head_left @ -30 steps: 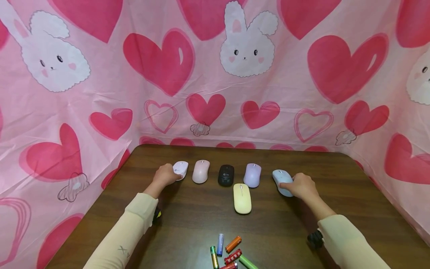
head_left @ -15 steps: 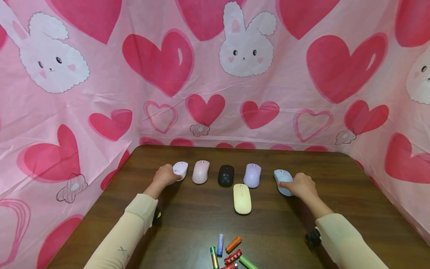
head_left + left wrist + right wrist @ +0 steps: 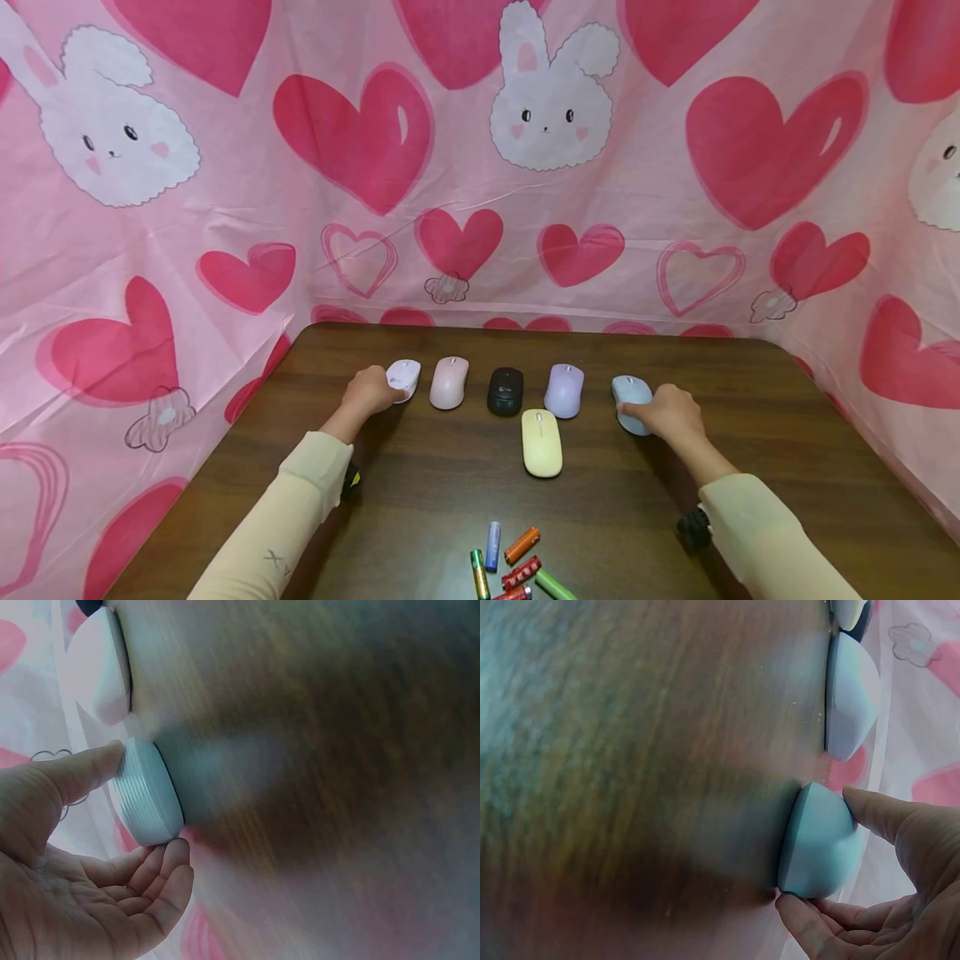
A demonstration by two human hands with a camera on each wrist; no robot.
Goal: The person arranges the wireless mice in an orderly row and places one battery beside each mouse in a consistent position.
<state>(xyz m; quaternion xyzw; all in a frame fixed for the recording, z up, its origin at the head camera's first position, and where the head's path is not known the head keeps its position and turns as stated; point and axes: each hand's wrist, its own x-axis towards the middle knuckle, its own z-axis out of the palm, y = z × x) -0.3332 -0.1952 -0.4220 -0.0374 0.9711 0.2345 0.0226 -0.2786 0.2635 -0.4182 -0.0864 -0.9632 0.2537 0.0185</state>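
At the left end of a row of computer mice, my left hand grips a white mouse between thumb and fingers; the left wrist view shows its ribbed near end. My right hand holds a light blue mouse at the row's right end, thumb on one side and fingertips on the other. Both mice rest on the table. Between them stand a pale pink mouse, a black mouse and a lilac mouse. A yellow mouse lies nearer, in front of the lilac one.
Several loose batteries lie near the front of the brown wooden table, among them a blue battery, an orange battery and a green battery. A pink curtain with hearts and rabbits hangs behind and at both sides.
My right hand has turned the light blue mouse a little, so it now points more straight away from me. The left hand and the white mouse stay in place.
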